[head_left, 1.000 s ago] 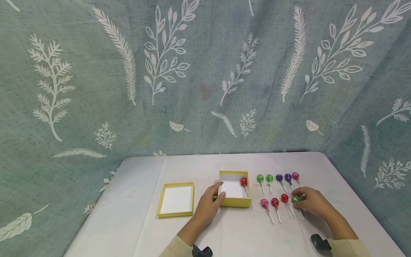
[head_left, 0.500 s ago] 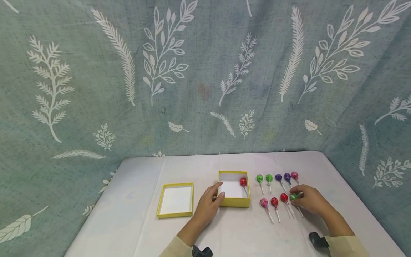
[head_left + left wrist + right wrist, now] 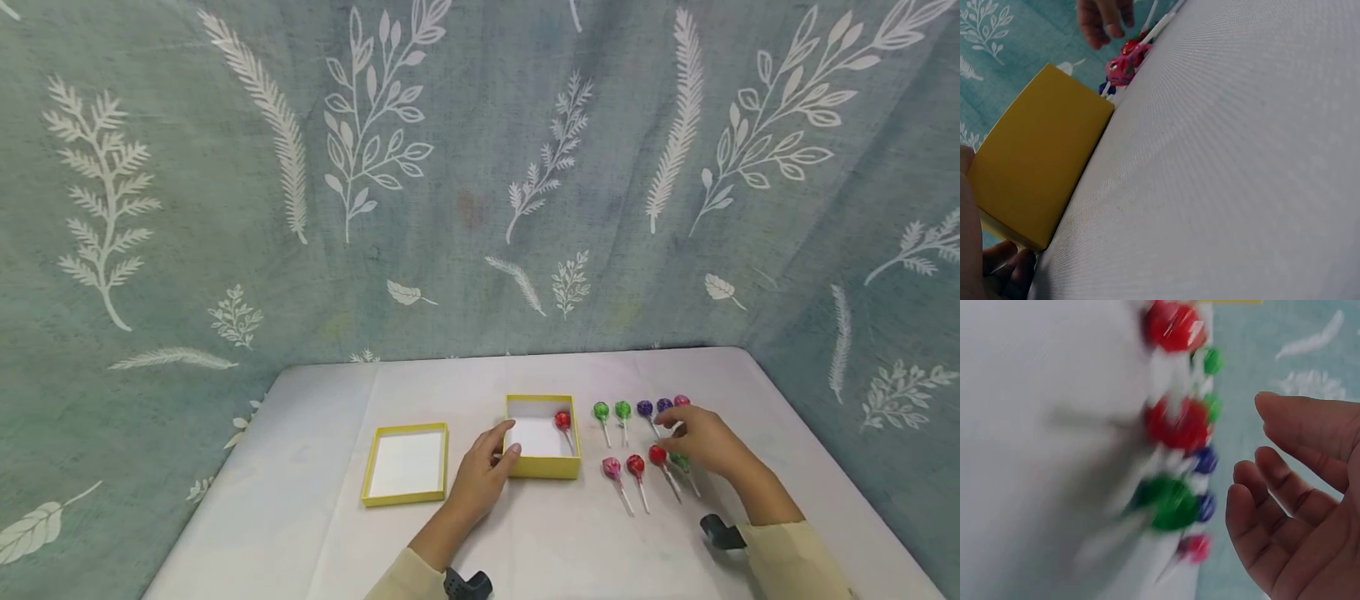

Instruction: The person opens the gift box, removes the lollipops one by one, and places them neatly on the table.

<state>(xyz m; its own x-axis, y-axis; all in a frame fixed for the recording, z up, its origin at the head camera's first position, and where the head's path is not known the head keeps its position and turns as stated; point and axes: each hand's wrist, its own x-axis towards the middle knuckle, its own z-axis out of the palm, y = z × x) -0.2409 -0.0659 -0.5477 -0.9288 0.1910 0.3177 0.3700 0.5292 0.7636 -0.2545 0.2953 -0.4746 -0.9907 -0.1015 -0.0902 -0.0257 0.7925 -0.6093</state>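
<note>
My left hand (image 3: 482,475) holds the yellow box (image 3: 543,468) at its near left corner, thumb at the front side. Inside that box lies one red lollipop (image 3: 562,420) near the right wall. My right hand (image 3: 705,437) hovers over the lollipops at the right, fingers loosely bent; the right wrist view shows nothing in its grasp. Below it a green lollipop (image 3: 678,460), partly covered, lies beside a red lollipop (image 3: 657,454). Further left in this near row are another red lollipop (image 3: 635,465) and a pink lollipop (image 3: 612,468).
A yellow-rimmed lid (image 3: 405,463) lies left of the box, white inside up. Behind the near row are two green lollipops (image 3: 623,410), two purple lollipops (image 3: 645,408) and a pink lollipop (image 3: 682,401). A leaf-patterned cloth (image 3: 465,208) hangs behind the white table (image 3: 300,517).
My right hand has let go of the green lollipop at the right end of the near row and moved up and left from it. The left hand stays at the box.
</note>
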